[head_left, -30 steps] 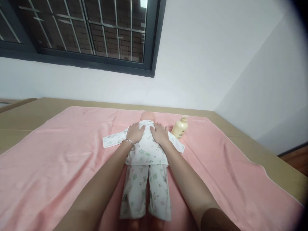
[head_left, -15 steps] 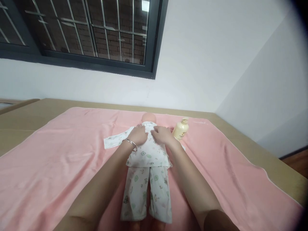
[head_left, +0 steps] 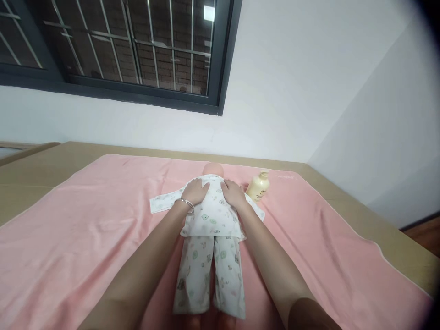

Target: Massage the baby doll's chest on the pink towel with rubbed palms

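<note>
A baby doll lies on a pink cloth, its head at the far end. It wears a white patterned top and matching trousers. My left hand, with a silver bangle at the wrist, rests flat on the left side of the doll's upper body. On the right side lies my right hand, its fingers stretched over the top. Both hands are open, thumbs pointing inward, with a strip of the top showing between them. The doll's left-hand sleeve spreads out flat.
A pale yellow pump bottle leans or lies at an angle just beyond my right hand. The cloth covers a wooden table that meets a white wall. A dark-framed barred window is above at the left.
My hands have moved apart slightly, outward to the sides of the doll's upper body. The fingers now lie flatter, and more of the top's middle and the right sleeve shows.
</note>
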`<control>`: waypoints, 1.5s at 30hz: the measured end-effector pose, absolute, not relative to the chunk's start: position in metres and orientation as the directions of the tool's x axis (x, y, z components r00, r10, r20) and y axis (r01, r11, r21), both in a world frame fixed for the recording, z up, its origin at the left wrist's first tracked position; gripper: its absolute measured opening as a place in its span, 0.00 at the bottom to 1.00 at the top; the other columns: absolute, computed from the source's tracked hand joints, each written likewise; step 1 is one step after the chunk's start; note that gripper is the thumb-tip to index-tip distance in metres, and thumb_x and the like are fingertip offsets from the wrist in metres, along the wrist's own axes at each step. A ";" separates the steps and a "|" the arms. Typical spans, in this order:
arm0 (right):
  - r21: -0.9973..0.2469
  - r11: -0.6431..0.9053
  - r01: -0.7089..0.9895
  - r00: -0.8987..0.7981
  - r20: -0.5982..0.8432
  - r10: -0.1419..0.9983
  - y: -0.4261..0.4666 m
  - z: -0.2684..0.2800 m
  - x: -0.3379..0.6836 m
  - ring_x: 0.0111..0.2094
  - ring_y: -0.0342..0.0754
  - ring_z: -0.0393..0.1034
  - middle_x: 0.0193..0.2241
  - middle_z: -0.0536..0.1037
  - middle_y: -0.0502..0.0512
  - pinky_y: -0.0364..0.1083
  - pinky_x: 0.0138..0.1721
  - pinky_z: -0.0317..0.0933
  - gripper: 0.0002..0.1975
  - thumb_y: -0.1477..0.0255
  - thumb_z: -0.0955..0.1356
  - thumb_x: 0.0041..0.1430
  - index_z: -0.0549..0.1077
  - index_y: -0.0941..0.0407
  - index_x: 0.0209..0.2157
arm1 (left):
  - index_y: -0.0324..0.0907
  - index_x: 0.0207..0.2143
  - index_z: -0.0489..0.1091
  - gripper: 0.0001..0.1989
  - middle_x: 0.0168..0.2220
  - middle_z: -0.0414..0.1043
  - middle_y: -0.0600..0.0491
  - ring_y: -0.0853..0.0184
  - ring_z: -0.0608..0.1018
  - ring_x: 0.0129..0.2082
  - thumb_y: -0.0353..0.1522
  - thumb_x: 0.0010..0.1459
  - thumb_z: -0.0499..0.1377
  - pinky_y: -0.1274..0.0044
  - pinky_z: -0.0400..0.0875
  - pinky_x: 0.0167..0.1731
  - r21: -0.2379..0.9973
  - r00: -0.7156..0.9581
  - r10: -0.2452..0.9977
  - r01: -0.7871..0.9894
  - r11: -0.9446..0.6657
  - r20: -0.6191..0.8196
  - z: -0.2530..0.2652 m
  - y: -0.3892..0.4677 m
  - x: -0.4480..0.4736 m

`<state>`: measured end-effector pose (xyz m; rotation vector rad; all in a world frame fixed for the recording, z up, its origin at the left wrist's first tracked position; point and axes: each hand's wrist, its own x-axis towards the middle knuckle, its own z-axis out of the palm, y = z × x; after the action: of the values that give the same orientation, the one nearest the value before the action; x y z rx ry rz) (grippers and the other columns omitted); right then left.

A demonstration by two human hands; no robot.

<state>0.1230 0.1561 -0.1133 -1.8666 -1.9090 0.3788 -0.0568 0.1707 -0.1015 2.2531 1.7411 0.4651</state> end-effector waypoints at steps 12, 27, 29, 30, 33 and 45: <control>-0.132 0.246 0.960 -0.250 -0.013 0.968 0.107 -0.073 0.099 0.54 0.62 0.66 0.56 0.68 0.69 0.56 0.51 0.58 0.20 0.68 0.56 0.67 0.64 0.59 0.57 | 0.35 0.52 0.69 0.22 0.51 0.74 0.37 0.50 0.77 0.49 0.39 0.65 0.46 0.65 0.69 0.46 0.156 0.366 0.907 0.928 -0.339 -0.208 -0.046 0.108 -0.045; -0.422 0.031 0.906 0.008 0.089 0.996 0.150 -0.110 0.117 0.68 0.59 0.46 0.66 0.58 0.63 0.64 0.64 0.40 0.30 0.57 0.49 0.70 0.62 0.57 0.62 | 0.35 0.61 0.60 0.31 0.63 0.61 0.37 0.52 0.62 0.64 0.47 0.67 0.39 0.64 0.54 0.61 0.348 0.170 0.982 0.918 -0.190 0.088 -0.106 0.165 -0.053; -0.434 -0.013 0.901 0.046 0.066 0.997 0.153 -0.116 0.118 0.68 0.59 0.44 0.68 0.55 0.61 0.65 0.65 0.35 0.31 0.55 0.49 0.69 0.60 0.57 0.64 | 0.34 0.63 0.57 0.34 0.65 0.57 0.37 0.52 0.58 0.67 0.49 0.66 0.39 0.64 0.50 0.63 0.355 0.171 0.983 0.916 -0.185 0.070 -0.109 0.168 -0.054; -0.431 -0.023 0.902 0.054 0.060 0.997 0.154 -0.116 0.117 0.69 0.59 0.44 0.68 0.54 0.61 0.65 0.65 0.35 0.31 0.55 0.49 0.69 0.60 0.56 0.64 | 0.34 0.64 0.56 0.35 0.66 0.55 0.37 0.52 0.57 0.67 0.49 0.66 0.38 0.63 0.48 0.63 0.354 0.170 0.984 0.918 -0.179 0.058 -0.109 0.168 -0.053; -0.398 -0.036 0.917 0.061 0.050 0.997 0.149 -0.110 0.115 0.68 0.61 0.45 0.68 0.55 0.62 0.66 0.64 0.37 0.31 0.56 0.49 0.69 0.60 0.56 0.64 | 0.33 0.67 0.50 0.37 0.69 0.47 0.36 0.51 0.51 0.69 0.49 0.66 0.36 0.60 0.45 0.64 0.329 0.138 0.990 0.936 -0.126 -0.013 -0.102 0.161 -0.051; -0.192 0.247 0.950 -0.268 -0.086 0.960 0.091 -0.061 0.094 0.60 0.62 0.60 0.61 0.65 0.66 0.54 0.53 0.59 0.26 0.70 0.63 0.60 0.63 0.56 0.60 | 0.38 0.46 0.73 0.16 0.49 0.74 0.41 0.54 0.75 0.50 0.29 0.60 0.50 0.68 0.66 0.51 0.170 0.508 0.859 0.853 -0.493 -0.062 -0.056 0.107 -0.034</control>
<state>0.0940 0.0911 -0.0615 -1.8708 -2.4423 0.3193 -0.0338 0.1071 -0.0559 2.5693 1.4738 0.0467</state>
